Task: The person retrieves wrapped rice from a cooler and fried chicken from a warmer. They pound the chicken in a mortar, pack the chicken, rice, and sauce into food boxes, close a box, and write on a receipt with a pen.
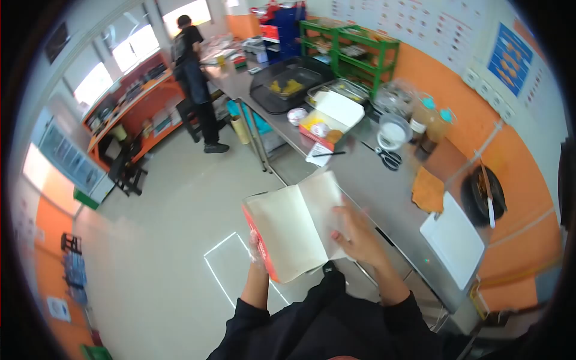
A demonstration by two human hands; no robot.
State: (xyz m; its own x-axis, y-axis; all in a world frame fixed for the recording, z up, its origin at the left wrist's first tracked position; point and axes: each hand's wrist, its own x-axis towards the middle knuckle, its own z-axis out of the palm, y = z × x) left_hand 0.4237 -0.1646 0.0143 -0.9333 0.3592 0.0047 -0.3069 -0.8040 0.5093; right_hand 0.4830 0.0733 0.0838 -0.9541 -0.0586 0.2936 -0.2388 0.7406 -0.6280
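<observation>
An unfolded cardboard food box, red outside and cream inside, is held in front of my body with nothing inside it. My left hand grips its red left wall, and a clear, shiny film seems to cover the fingers. Over the raised lid panel on the right is my right hand, its fingers apart and slightly blurred by motion. Whether it presses on the panel I cannot tell. On the steel table beyond stands a second open box with round wrapped items in it.
The steel table carries scissors, an orange cloth, a white cutting board, sauce bottles, a tub and black trays. A black pan sits by the wall. Another person stands at the table's far end.
</observation>
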